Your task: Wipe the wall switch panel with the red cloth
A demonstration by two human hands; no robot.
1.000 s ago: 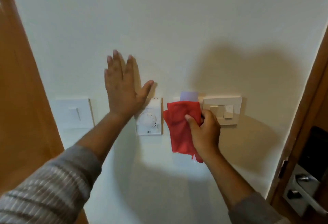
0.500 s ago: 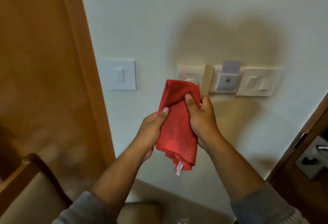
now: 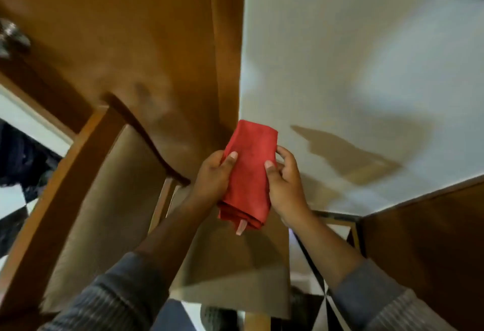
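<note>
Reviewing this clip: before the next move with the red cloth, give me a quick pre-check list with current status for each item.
1. Red cloth in hand: ok, folded, held between both hands.
2. Left hand grip on the cloth: ok, thumb on its front.
3. Right hand grip: ok, thumb pressing its front.
4. Switch panel in view: not ok, only bare wall shows.
5. Cloth touching the wall: not ok, held clear of it.
6. Cloth cleanliness: cannot tell.

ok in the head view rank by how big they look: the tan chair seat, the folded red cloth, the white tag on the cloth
1. Tan cushioned chair seat, though it sits near the camera.
2. Folded red cloth, held by both hands.
3. Small white tag hanging from the cloth's lower edge.
</note>
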